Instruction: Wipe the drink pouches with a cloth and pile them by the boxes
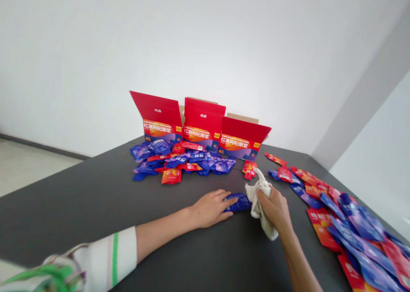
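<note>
A dark blue pouch (239, 202) lies flat on the dark grey table (179, 253) between my two hands. My left hand (211, 207) holds the pouch's left end against the tabletop, fingers over its upper side and thumb along the near edge. Bunched in my right hand (276, 206) is a white cloth (261, 198), whose loose end hangs down toward the table. The cloth is right beside the pouch's right end; whether they touch I cannot tell.
Three red cartons stand open at the back: left (162, 129), middle (202, 127) and right (239, 142). Before them lies a heap of blue and red pouches (182, 159). Another pile of pouches (352, 228) spreads along the right side. A pale wall (205, 40) rises behind.
</note>
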Demonstrator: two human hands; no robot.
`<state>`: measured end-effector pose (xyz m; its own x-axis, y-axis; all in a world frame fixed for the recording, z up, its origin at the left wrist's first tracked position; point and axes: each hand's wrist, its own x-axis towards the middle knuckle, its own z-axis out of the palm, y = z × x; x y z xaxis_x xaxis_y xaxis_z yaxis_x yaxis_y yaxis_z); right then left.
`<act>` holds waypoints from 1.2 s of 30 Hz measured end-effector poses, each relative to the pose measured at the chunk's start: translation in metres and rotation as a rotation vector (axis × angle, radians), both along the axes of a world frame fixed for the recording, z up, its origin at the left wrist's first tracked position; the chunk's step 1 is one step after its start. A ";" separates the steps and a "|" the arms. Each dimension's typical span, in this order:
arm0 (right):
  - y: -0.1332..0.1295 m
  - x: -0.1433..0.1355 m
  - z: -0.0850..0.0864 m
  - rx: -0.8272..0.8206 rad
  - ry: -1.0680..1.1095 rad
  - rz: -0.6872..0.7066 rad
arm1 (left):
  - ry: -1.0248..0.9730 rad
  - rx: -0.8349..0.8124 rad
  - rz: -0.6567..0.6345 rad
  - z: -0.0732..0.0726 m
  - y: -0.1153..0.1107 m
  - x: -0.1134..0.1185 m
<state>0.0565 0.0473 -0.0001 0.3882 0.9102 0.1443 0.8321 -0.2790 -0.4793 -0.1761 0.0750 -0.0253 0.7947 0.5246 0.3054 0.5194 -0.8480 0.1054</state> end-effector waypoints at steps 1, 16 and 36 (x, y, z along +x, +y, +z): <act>0.000 0.000 0.000 0.018 0.001 0.005 | 0.002 0.019 0.035 0.001 0.001 0.002; -0.014 -0.070 -0.009 -0.051 -0.346 0.305 | 0.023 -0.104 0.346 -0.005 -0.002 0.009; -0.013 -0.060 -0.005 -0.207 -0.418 0.277 | 0.095 -0.097 0.302 -0.003 -0.002 0.010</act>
<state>-0.0037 0.0339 -0.0053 0.0774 0.9961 0.0416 0.9959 -0.0753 -0.0504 -0.1659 0.0734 -0.0286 0.6214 0.7638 0.1748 0.7571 -0.6427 0.1170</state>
